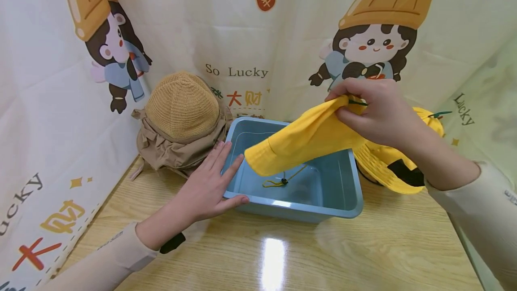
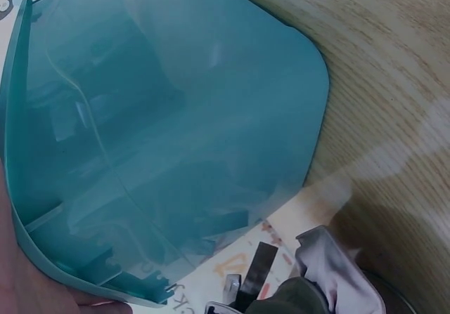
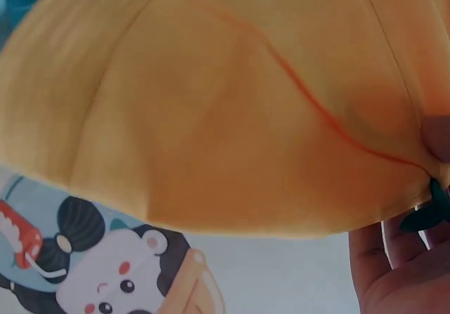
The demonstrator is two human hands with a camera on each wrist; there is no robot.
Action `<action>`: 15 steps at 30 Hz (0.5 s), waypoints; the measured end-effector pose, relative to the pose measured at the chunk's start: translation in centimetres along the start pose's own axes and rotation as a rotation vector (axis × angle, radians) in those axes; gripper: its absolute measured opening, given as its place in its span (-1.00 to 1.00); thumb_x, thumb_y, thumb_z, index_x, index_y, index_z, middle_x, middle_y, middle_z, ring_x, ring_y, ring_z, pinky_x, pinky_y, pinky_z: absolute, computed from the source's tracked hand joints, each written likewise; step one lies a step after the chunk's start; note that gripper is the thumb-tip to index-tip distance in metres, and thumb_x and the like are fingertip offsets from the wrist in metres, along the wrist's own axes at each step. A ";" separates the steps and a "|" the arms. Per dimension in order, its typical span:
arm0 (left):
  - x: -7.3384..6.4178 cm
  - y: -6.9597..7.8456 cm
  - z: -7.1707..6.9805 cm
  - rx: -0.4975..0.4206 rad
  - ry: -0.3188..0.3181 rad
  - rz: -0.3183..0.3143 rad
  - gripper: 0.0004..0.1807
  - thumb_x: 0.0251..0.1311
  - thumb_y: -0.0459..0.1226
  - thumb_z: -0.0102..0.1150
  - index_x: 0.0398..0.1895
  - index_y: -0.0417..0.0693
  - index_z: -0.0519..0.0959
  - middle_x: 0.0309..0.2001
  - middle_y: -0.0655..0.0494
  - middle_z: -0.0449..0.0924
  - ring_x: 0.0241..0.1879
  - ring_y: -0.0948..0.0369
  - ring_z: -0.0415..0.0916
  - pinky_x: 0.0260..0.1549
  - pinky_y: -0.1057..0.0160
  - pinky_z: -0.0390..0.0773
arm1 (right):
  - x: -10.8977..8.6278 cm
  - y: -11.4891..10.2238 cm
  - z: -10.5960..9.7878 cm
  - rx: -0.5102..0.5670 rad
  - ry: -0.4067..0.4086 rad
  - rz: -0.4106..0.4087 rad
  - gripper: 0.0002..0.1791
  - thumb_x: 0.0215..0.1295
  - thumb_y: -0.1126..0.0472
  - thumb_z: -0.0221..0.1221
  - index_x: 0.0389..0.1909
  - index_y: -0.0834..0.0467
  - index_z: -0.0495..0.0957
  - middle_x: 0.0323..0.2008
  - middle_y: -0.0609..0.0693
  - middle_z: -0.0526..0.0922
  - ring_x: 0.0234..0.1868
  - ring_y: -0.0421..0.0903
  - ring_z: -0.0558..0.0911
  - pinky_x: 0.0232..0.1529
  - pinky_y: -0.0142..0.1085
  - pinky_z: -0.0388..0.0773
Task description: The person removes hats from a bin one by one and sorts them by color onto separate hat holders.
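My right hand (image 1: pixel 373 109) pinches a yellow bucket hat (image 1: pixel 303 136) near the small green leaf at its crown. The hat hangs tilted above a blue plastic tub (image 1: pixel 292 205), brim toward the left. A yellow cord with a dark toggle (image 1: pixel 284 181) dangles below the hat, over the tub. In the right wrist view the hat (image 3: pixel 211 131) fills most of the picture, with the green leaf (image 3: pixel 425 217) beside my fingers. My left hand (image 1: pixel 210 183) lies with straight, spread fingers on the tub's left rim. The left wrist view shows the tub's outer wall (image 2: pixel 183 110).
A tan knitted hat (image 1: pixel 182 107) sits on a brown fabric hat (image 1: pixel 169 156), left of the tub. A second yellow hat (image 1: pixel 379 165) with a black patch stands close by the tub's right side. A printed cloth (image 1: pixel 299 26) hangs behind the wooden table (image 1: pixel 355 250).
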State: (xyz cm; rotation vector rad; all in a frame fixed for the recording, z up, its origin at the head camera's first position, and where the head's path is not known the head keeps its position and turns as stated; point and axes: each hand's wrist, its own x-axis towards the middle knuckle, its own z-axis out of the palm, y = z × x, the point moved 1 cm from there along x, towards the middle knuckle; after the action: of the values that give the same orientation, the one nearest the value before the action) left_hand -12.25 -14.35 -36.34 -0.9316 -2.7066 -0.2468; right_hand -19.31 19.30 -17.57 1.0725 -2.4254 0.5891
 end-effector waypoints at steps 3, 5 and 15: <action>0.1 0.0 0.0 -0.002 -0.013 -0.007 0.08 0.24 0.52 -0.46 0.53 -0.09 0.20 0.55 -0.36 -0.13 0.56 -0.17 -0.21 0.47 -0.09 0.05 | -0.2 0.4 -0.5 -0.014 0.003 -0.056 -0.68 -0.01 0.53 0.32 -0.29 0.09 0.68 -0.31 -0.12 0.75 -0.32 -0.32 0.56 -0.21 -0.56 0.39; 0.1 0.1 -0.1 -0.002 -0.015 -0.008 0.08 0.24 0.52 -0.45 0.53 -0.09 0.21 0.55 -0.36 -0.11 0.56 -0.17 -0.21 0.47 -0.09 0.05 | -0.3 0.7 -0.7 -0.008 0.005 -0.090 -0.64 -0.04 0.55 0.33 -0.27 0.09 0.70 -0.28 -0.10 0.76 -0.28 -0.27 0.57 -0.17 -0.55 0.38; 0.2 0.1 -0.2 -0.007 -0.011 -0.005 0.07 0.24 0.51 -0.44 0.53 -0.08 0.20 0.53 -0.38 -0.07 0.56 -0.18 -0.19 0.46 -0.10 0.09 | -0.8 2.4 -2.6 0.013 0.007 -0.143 -0.48 -0.20 0.68 0.41 -0.18 0.16 0.73 -0.20 0.01 0.76 -0.01 -0.45 0.56 0.10 -0.62 0.36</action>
State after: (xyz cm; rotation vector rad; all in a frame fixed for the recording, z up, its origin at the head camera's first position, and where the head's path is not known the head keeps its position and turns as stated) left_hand -12.27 -14.22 -36.14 -0.9308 -2.7200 -0.2527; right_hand -20.08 22.60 -16.38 1.2349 -2.3178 0.5609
